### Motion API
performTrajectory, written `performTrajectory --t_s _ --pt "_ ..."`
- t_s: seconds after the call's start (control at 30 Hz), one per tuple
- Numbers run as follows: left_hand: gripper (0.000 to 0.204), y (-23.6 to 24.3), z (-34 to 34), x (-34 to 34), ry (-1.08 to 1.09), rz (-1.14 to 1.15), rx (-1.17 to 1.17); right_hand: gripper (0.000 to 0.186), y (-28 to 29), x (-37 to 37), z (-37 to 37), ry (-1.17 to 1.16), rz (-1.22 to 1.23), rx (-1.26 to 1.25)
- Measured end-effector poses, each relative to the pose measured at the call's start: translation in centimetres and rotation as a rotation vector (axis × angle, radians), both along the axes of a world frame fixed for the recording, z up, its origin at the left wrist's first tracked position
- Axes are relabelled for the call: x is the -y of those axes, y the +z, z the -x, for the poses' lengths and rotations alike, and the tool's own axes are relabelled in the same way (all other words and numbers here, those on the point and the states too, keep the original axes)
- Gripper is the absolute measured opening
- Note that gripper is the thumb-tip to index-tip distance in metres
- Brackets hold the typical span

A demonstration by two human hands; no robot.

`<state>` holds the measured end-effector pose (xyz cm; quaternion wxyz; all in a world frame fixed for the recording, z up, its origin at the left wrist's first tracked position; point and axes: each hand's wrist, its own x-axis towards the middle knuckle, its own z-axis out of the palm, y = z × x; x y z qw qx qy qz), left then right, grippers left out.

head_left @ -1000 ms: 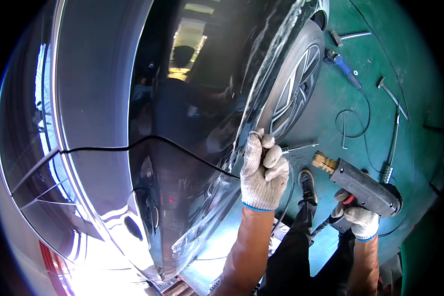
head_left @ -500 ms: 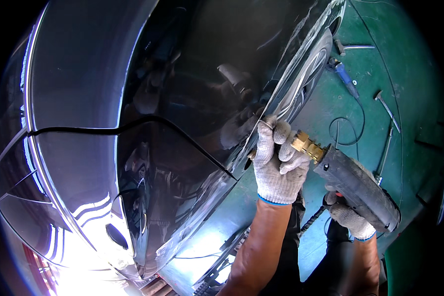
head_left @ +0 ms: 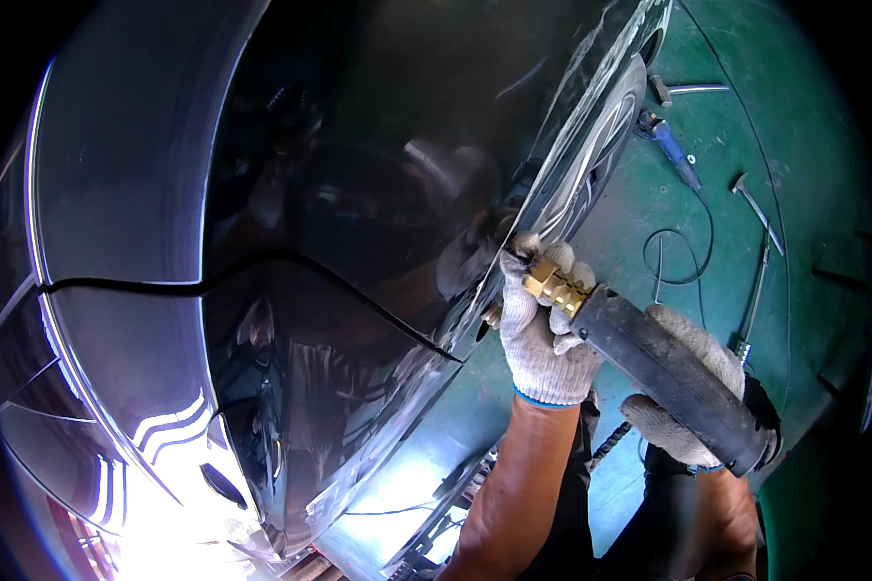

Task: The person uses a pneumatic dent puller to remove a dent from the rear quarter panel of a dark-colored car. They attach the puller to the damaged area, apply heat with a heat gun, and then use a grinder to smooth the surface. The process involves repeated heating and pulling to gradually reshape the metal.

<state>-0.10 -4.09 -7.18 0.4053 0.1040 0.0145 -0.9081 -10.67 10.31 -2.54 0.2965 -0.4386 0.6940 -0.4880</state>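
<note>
A dark car panel (head_left: 349, 155) fills the centre, its lower edge scratched and rippled beside a wheel (head_left: 591, 165). My left hand (head_left: 547, 344), in a knitted glove, is curled at that edge; what its fingertips hold is hidden. My right hand (head_left: 670, 426), also gloved, grips a dark cylindrical power tool (head_left: 654, 373) with a brass-coloured front fitting (head_left: 557, 290). That fitting sits over or against my left fingers at the panel edge, and its very tip is hard to make out.
On the green floor (head_left: 785, 116) at the right lie two hammers (head_left: 698, 88) (head_left: 756, 205), a blue angle grinder (head_left: 673, 150) with a looped cable and a long metal rod (head_left: 756, 295). My legs show below. Bright glare (head_left: 184, 513) covers the car's lower left.
The tool in my right hand has risen and moved left, bringing its brass end onto my left hand at the panel edge. My left hand has shifted up and right in view.
</note>
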Motion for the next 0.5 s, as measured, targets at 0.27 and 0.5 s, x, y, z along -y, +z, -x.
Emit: performTrajectory --t_s 0.27,0.5 --pt "0.026 -0.4 -0.1 0.0 -0.013 0.042 -0.014 0.072 -1.3 0.0 0.5 0.100 0.098 -0.298" --pt "0.023 -0.3 -0.1 0.1 -0.008 0.043 0.007 0.070 -1.7 0.4 -0.2 0.057 0.132 0.205"
